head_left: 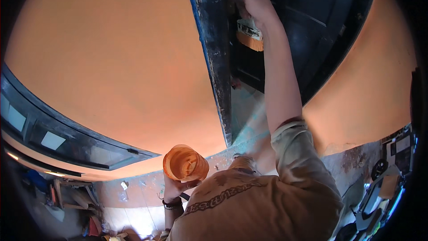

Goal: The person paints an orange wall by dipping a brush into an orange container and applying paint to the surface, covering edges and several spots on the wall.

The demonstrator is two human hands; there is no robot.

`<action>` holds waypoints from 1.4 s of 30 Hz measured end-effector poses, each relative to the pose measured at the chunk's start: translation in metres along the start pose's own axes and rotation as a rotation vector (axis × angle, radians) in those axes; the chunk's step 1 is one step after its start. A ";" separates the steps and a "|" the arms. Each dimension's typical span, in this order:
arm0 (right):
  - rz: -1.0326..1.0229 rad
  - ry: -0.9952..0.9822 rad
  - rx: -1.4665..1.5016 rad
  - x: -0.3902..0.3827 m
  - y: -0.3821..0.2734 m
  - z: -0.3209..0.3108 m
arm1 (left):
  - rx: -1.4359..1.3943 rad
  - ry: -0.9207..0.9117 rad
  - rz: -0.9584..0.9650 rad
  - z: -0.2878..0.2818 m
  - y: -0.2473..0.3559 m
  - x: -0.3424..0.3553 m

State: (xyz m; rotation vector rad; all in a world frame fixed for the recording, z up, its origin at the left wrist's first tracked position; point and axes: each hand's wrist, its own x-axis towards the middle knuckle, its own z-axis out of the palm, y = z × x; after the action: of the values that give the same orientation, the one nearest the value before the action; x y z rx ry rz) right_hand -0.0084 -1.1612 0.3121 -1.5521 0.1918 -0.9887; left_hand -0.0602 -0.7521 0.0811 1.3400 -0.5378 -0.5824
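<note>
My right hand (258,6) is raised at the dark door frame (216,58), its fingers closed round a wide paintbrush (250,40). The brush hangs bristles down, their ends orange, and the tip of its handle sticks out above my fingers. Some of those fingers are in shadow. Lower down, in front of my body, my left hand (174,189) grips an orange plastic cup (185,163) from beneath. Streaks of orange paint coat the cup's inside. Left of the frame stretches an orange wall (116,53); the cup is near its lower edge.
A dark panelled door (307,22) stands behind my right arm, with another orange wall (370,80) beyond it. Dark-framed window panes (53,140) curve along the left. Wood and other clutter (73,196) lie at lower left, and piled objects (379,192) at lower right.
</note>
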 end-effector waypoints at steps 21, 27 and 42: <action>0.073 -0.292 -0.239 -0.036 0.116 -0.003 | 0.043 0.262 0.073 0.028 -0.022 0.014; 0.055 -0.370 -0.089 0.034 0.133 0.034 | 0.069 0.396 0.139 0.028 -0.037 0.000; -0.122 -0.463 -0.236 0.140 0.228 0.092 | 0.013 0.496 0.018 0.025 -0.037 -0.045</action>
State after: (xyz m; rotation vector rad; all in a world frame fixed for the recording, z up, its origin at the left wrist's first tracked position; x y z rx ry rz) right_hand 0.2322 -1.2405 0.1865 -1.9845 -0.1181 -0.6905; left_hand -0.1134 -0.7450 0.0471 1.4277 -0.1475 -0.2151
